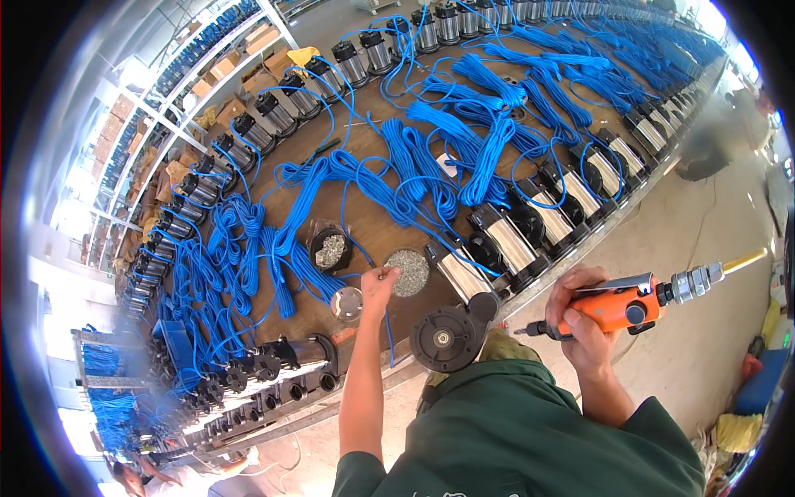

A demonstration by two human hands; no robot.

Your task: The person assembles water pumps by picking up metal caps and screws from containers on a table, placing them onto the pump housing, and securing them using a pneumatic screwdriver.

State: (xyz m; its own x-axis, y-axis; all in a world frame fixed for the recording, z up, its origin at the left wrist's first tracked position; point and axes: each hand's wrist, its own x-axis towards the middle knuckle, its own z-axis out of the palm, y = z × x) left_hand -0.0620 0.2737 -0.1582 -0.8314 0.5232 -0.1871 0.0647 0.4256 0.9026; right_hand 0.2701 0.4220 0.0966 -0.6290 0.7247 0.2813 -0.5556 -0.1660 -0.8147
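Orange power screwdriver point(629, 305) gripped by right hand point(584, 319); left hand point(378, 286) pinches over screw dish point(409, 272).

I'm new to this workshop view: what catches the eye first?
Bright blue cables sprawl in coils across the long brown table, lined on both edges with metal pumps. Nearer, the right hand grips an orange power screwdriver, while the left hand reaches toward a tray of screws.

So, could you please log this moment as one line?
left hand: reaching to screw dish | right hand: holding orange power screwdriver | pump: in front
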